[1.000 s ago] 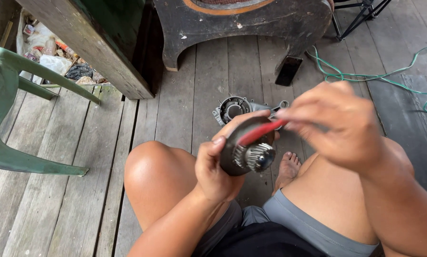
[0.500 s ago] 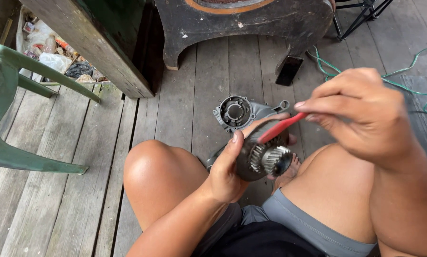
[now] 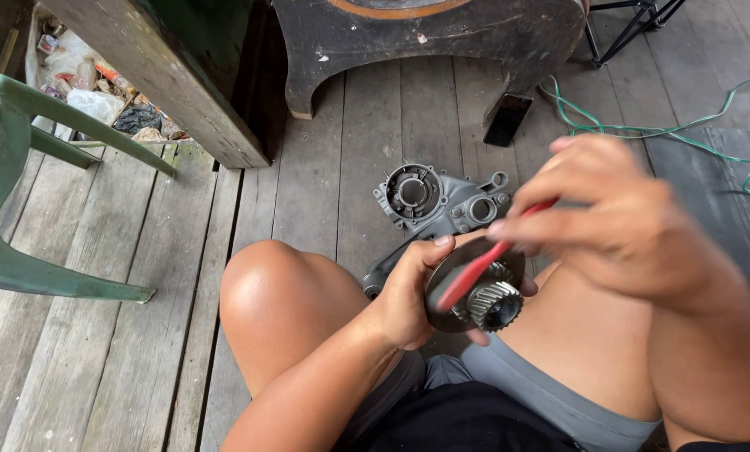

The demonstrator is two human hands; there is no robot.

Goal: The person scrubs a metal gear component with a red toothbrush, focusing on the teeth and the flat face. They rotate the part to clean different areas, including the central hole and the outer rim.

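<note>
My left hand (image 3: 412, 293) grips a round dark metal disc with a toothed gear (image 3: 494, 303) at its centre, held above my lap. My right hand (image 3: 617, 222), blurred, pinches a thin red-handled tool (image 3: 478, 268) whose tip lies across the disc face just above the gear teeth. Just beyond my hands, a grey cast-metal engine casing (image 3: 442, 201) with round openings lies on the wooden plank floor (image 3: 174, 335).
A green plastic chair (image 3: 23, 201) stands at the left. A dark wooden stool or table base (image 3: 425, 42) and a slanted beam (image 3: 166, 84) are ahead. A green cord (image 3: 642, 130) trails on the right. A small black flat object (image 3: 507, 120) lies by the stool leg.
The disc with the gear has shifted right and lower, uncovering the grey casing. My right hand has moved right with the red tool, stroking across the disc.
</note>
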